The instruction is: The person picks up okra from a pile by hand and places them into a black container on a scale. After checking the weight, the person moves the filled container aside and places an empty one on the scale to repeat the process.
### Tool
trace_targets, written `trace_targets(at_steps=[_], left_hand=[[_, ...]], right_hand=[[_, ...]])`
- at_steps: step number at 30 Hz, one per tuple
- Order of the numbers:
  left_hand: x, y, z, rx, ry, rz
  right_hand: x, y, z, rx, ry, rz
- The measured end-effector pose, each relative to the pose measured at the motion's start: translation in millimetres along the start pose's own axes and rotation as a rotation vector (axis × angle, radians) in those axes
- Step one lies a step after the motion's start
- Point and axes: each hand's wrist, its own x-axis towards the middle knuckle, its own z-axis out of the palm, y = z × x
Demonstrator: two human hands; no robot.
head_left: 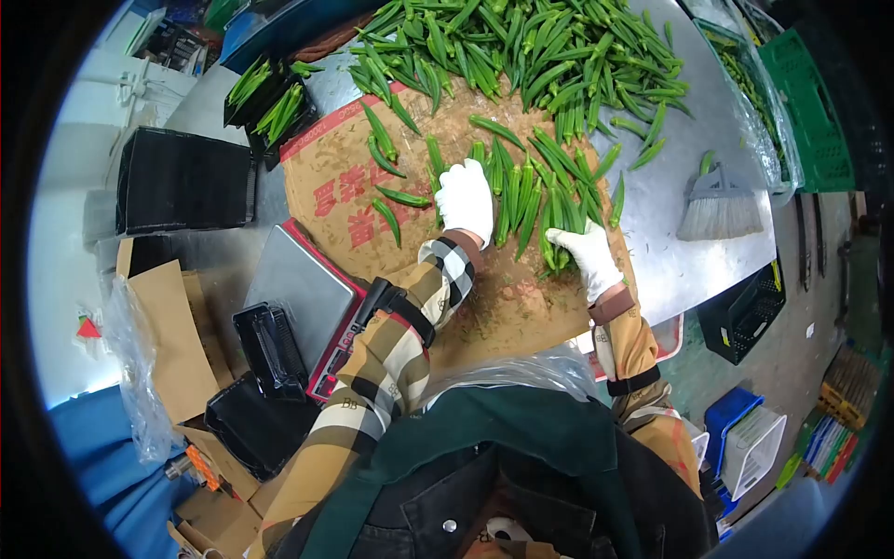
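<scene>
Both my hands wear white gloves over a flattened brown cardboard sheet (321,200) with red print. My left hand (466,202) is closed, its fingers curled downward; okra pods (434,160) poke out along its edge, though the grip itself is mostly hidden. Its neighbour, my right hand (589,258), closes on the lower ends of a row of okra pods (556,216), thumb on top. More pods lie side by side between the two hands. A few single okra pods (388,221) are scattered to the left.
A large okra heap (521,47) covers the far side of the metal table (666,265). Black trays of okra (279,114) stand far left, near stacked black trays (186,180). A scale (303,284) and loose black trays (268,349) sit nearer. A brush (719,210) lies right.
</scene>
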Motion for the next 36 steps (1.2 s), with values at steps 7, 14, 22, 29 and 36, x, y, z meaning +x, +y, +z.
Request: trace_targets(at_steps=[7, 14, 22, 29, 36], left_hand=[[7, -32, -16, -0.248, -0.131, -0.02], [-58, -44, -54, -1.538, -0.769, -0.134], [-116, -49, -74, -2.268, -0.884, -0.203], [-157, -111, -111, -1.827, -0.453, -0.122], [-212, -227, -214, -1.46, -0.087, -0.304]], right_hand=[[-33, -8, -5, 0.259, -0.059, 0.16], [-44, -1, 2, 0.309, -0.101, 0.186], [-62, -1, 59, 0.404, -0.309, 0.131], [-85, -5, 136, 0.387, -0.523, 0.211], [-121, -21, 293, 0.277, -0.973, 0.161]])
